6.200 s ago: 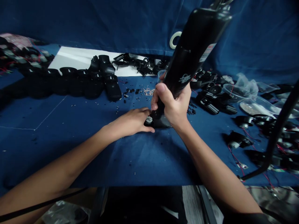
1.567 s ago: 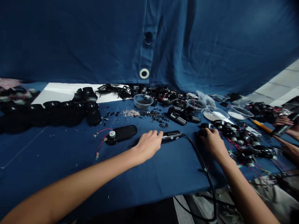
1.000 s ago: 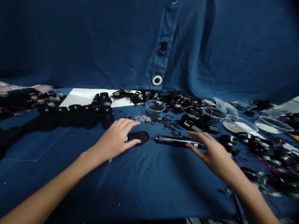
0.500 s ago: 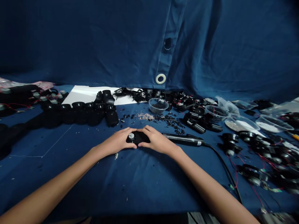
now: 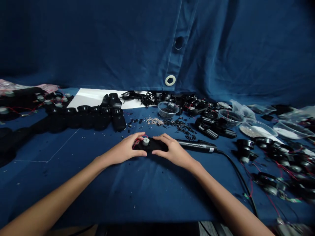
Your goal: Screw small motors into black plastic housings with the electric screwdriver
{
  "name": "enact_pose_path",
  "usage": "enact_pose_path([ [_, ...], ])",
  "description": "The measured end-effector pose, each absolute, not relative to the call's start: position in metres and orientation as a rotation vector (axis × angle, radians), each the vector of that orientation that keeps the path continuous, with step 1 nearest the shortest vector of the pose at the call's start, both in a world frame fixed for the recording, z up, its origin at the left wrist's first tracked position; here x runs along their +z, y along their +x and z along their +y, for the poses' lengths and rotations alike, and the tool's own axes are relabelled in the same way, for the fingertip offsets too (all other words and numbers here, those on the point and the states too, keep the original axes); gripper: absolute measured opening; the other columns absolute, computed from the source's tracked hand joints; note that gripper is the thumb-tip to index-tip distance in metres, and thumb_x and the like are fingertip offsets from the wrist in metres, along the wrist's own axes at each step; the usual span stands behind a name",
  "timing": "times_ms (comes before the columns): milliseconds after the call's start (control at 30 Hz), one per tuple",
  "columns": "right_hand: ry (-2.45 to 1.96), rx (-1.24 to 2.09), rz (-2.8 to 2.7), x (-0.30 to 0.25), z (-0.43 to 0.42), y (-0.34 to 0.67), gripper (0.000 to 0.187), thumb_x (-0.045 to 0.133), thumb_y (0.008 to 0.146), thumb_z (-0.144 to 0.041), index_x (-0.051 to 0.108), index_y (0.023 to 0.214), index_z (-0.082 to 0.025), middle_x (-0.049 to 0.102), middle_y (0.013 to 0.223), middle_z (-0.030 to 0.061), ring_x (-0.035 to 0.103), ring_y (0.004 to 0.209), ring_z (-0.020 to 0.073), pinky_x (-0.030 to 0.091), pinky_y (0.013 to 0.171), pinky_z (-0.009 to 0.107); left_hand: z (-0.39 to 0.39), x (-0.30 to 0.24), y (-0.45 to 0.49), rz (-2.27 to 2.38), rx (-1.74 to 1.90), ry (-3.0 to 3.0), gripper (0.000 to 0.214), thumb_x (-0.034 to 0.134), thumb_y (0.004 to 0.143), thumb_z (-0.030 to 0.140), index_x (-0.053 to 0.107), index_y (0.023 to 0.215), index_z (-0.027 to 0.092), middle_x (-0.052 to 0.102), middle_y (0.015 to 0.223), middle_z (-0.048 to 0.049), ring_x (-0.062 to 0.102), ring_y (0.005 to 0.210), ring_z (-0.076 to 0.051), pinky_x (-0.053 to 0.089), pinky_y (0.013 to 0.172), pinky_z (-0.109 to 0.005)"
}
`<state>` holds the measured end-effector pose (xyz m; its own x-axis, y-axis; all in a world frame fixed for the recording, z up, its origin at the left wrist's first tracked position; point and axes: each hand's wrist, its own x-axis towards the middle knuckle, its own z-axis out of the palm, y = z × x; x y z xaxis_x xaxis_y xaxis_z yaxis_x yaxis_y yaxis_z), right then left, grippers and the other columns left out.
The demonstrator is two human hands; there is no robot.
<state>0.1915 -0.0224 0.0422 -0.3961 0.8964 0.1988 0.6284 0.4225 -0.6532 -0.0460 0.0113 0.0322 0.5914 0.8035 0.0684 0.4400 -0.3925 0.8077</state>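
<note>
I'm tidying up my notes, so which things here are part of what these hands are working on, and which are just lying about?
Being worked on:
left hand
right hand
black oblong housing
silver-topped part
red wires

Lying about:
electric screwdriver
clear bowl of black bits
row of black housings

Slender bare forearms (image 5: 61, 193), left hand (image 5: 124, 149), right hand (image 5: 173, 154)

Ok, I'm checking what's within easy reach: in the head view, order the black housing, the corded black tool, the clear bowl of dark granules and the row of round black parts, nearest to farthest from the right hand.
1. Black housing: under the right hand, touching it.
2. Corded black tool: just to the hand's right.
3. Clear bowl: straight ahead, beyond the hand.
4. Round black parts: far left.
</note>
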Motion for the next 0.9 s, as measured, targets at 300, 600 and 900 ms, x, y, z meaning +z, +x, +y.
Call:
enact_pose_path([
  [300, -1.257, 1.109, -1.529, 0.075, -0.073, 0.181, 0.043, 0.057, 0.083, -0.041, 0.056, 0.12, -0.02, 0.064, 0.105, 0.006, 0.059, 0.079, 0.0145, 0.049, 0.074, 0.031, -0.048, 0.054, -0.01, 1.105, 1.264, 1.942, 0.076, 0.072, 0.074, 0.039, 0.033, 0.139, 0.027, 0.042, 0.141, -0.0086, 0.043, 0.129, -0.027, 0.036, 0.109, -0.044],
  [600, -1.148, 1.214, -1.393, 0.072, -0.095, 0.18, 0.043, 0.058, 0.082, -0.044, 0.058, 0.116, -0.018, 0.058, 0.076, 0.0002, 0.051, 0.061, 0.0107, 0.045, 0.059, 0.026, -0.074, 0.063, 0.007, 1.176, 1.542, 1.951, 0.053, 0.067, 0.079, 0.033, 0.047, 0.126, 0.023, 0.052, 0.129, -0.0074, 0.058, 0.111, -0.022, 0.05, 0.099, -0.037],
  [900, -1.128, 1.157, -1.379, 0.058, -0.097, 0.17, 0.04, 0.059, 0.083, -0.041, 0.056, 0.117, -0.021, 0.06, 0.088, 0.0015, 0.052, 0.071, 0.0119, 0.045, 0.066, 0.026, -0.071, 0.057, -0.002, 0.945, 1.396, 1.72, 0.058, 0.067, 0.079, 0.029, 0.043, 0.131, 0.022, 0.049, 0.136, -0.007, 0.052, 0.122, -0.022, 0.045, 0.105, -0.038],
])
